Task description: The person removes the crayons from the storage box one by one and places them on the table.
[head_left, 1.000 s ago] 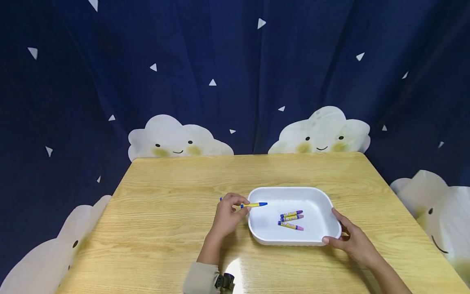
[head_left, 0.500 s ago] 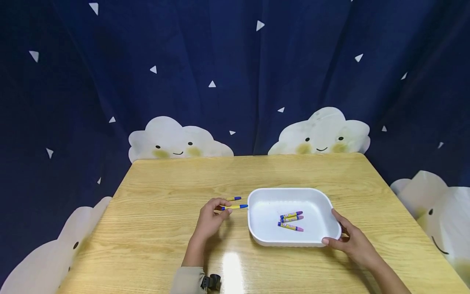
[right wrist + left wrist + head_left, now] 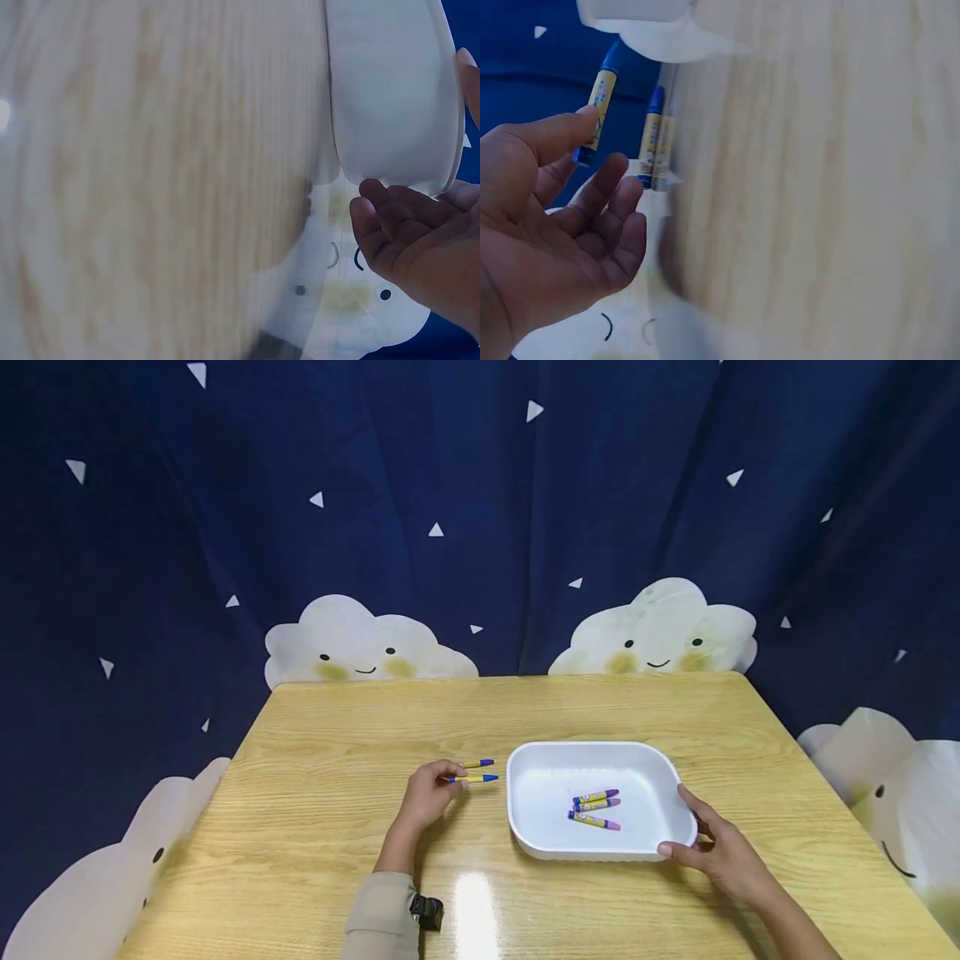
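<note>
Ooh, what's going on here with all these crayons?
A person's left hand is pinching a blue-tipped crayon, just left of a white tray. The right hand holds the tray's right end. Three crayons with purple and pinkish tips lie inside. A second blue-tipped one lies on the table, just beyond the pinched crayon.

The curtain [image 3: 480, 452] is dark blue, with white triangles [image 3: 534, 411] and clouds [image 3: 367, 631]. The tray [image 3: 540, 827] is white. One crayon [image 3: 603, 88] is yellow and blue.
</note>
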`<state>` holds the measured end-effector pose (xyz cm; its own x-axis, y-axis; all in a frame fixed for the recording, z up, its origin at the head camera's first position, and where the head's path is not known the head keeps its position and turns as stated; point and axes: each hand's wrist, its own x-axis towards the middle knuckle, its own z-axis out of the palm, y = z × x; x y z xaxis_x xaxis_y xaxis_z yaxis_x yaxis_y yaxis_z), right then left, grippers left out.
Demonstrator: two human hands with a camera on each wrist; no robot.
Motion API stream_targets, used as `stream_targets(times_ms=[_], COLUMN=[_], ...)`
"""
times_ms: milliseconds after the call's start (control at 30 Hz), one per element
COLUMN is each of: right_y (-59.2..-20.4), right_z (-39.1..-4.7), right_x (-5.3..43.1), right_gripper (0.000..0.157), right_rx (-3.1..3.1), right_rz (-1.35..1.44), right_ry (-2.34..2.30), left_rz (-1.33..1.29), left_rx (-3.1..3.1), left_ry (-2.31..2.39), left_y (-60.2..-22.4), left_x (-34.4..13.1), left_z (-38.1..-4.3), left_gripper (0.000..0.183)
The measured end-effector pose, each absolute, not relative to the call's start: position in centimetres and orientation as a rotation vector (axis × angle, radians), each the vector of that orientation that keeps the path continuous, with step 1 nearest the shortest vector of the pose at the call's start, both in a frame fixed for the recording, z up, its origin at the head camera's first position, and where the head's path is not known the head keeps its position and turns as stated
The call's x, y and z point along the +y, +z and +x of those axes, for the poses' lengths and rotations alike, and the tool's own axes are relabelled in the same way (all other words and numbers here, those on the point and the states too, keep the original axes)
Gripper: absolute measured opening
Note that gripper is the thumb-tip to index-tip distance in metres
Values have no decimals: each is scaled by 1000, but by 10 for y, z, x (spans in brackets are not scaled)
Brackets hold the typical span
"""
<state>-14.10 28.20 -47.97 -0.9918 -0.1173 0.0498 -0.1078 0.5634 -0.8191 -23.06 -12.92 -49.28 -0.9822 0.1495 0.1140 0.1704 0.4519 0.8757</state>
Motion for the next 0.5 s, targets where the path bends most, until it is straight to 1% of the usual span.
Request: stream_targets(times_ms=[200, 500], right_y=[-479, -477], right_z=[-140, -141], right_x=[281, 281], right_gripper=[93, 93], right_rx=[2776, 2782], right_rz=[-202, -197], right_ry=[-1439, -1421], left_rz=[-182, -89], left_rx=[-2721, -2827], left_ry=[-1597, -1534], left_y=[-498, -495], left_x=[-129, -126], left_z=[-240, -243], left_gripper=[8, 7])
